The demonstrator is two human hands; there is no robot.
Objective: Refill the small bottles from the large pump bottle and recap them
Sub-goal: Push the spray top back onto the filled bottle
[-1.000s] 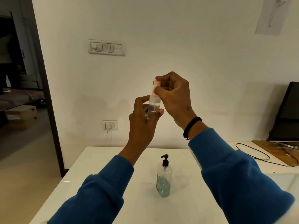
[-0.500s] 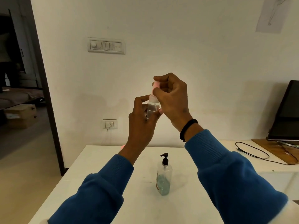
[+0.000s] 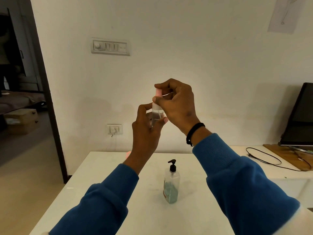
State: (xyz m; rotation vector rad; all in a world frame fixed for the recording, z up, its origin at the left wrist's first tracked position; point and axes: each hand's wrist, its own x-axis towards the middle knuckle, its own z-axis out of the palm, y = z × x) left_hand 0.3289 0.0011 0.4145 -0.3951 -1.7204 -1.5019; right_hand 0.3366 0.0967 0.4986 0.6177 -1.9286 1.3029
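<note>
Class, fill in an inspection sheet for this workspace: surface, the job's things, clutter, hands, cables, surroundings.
Surface: white table, glossy.
Job's things: small clear bottle held upright in the air, pink cap at its top; pump bottle standing on the table, liquid low.
Clutter: small pink item at the table's far edge, mostly hidden.
Hands: left hand grips the small bottle's body; right hand pinches the cap.
Cables: black cable looped on the right counter.
Surroundings: switch panel, wall socket, dark screen, doorway at left.
</note>
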